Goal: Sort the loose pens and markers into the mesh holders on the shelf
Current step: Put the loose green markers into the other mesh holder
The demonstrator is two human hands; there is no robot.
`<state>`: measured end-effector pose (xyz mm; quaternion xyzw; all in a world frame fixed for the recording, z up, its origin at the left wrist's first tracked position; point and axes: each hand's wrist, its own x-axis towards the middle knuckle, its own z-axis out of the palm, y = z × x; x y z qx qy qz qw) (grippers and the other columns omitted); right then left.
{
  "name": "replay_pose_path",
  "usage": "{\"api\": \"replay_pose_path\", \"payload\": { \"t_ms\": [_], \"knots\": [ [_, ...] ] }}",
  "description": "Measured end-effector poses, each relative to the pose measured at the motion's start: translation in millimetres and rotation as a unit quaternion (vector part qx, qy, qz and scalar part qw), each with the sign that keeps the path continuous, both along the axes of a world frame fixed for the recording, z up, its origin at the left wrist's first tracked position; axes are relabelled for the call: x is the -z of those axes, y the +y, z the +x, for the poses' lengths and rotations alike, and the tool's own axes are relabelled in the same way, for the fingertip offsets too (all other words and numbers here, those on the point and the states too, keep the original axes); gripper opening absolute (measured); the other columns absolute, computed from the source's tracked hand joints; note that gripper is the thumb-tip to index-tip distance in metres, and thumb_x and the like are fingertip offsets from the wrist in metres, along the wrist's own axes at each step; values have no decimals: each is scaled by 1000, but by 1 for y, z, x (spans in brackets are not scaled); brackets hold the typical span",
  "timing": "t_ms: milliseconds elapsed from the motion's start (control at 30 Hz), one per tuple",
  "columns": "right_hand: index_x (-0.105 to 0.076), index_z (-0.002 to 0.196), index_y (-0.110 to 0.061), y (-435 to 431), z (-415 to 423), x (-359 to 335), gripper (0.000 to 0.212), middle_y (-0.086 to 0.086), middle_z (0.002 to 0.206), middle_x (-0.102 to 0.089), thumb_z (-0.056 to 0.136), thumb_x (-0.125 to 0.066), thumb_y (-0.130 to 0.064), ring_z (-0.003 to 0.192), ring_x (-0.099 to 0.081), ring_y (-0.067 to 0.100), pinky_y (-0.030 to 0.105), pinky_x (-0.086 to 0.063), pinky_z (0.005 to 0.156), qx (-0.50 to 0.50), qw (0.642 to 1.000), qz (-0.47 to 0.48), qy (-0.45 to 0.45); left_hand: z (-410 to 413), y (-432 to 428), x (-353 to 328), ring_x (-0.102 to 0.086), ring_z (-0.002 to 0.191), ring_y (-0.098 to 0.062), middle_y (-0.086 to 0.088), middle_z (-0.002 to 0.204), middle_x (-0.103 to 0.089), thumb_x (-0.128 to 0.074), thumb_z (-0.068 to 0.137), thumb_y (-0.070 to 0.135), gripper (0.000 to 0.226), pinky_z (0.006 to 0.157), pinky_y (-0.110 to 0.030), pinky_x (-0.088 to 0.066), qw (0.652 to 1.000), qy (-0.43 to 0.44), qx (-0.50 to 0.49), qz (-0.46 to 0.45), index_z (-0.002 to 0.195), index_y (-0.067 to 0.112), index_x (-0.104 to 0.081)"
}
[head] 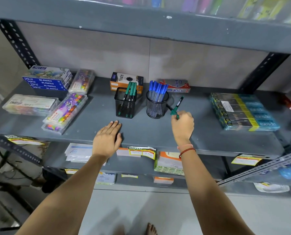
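Observation:
Two black mesh holders stand mid-shelf. The square holder [125,104] on the left has green-capped markers in it. The round holder [156,106] to its right is filled with several blue-capped pens. My right hand [182,127] is closed around a green marker [177,106] just right of the round holder, its black end pointing up and away. A second dark pen [169,106] seems to lie beneath it on the shelf. My left hand [107,138] rests flat on the shelf's front edge, fingers apart, holding nothing.
The grey metal shelf [141,133] also carries blue oil pastel boxes [47,82] and clear pastel cases [65,112] on the left, an orange box [122,80] and a red-silver box [177,86] behind the holders, and a teal-yellow pack [243,111] on the right. Another shelf hangs overhead.

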<state>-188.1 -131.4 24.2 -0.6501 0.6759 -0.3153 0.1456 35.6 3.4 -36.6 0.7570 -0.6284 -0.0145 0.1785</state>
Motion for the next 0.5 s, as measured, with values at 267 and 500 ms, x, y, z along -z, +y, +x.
{"api": "replay_pose_path", "payload": {
  "t_ms": [267, 500],
  "knots": [
    [-64, 99, 0, 22, 20, -81, 16, 19, 93, -64, 90, -57, -10, 78, -63, 32, 42, -53, 72, -68, 965, -220, -128, -1, 2, 0, -51, 124, -30, -13, 130, -59, -25, 91, 34, 55, 100, -46, -42, 1000, 4, -7, 5, 125, 6, -59],
    [-60, 97, -2, 12, 85, -114, 10, 17, 88, -63, 90, -58, -8, 65, -57, 20, 18, -41, 62, -168, 925, -273, -205, 0, 2, -2, -52, 123, -29, -12, 129, -60, -27, 90, 34, 55, 101, -44, -41, 1000, 8, -3, 3, 124, 6, -60]
  ]
}}
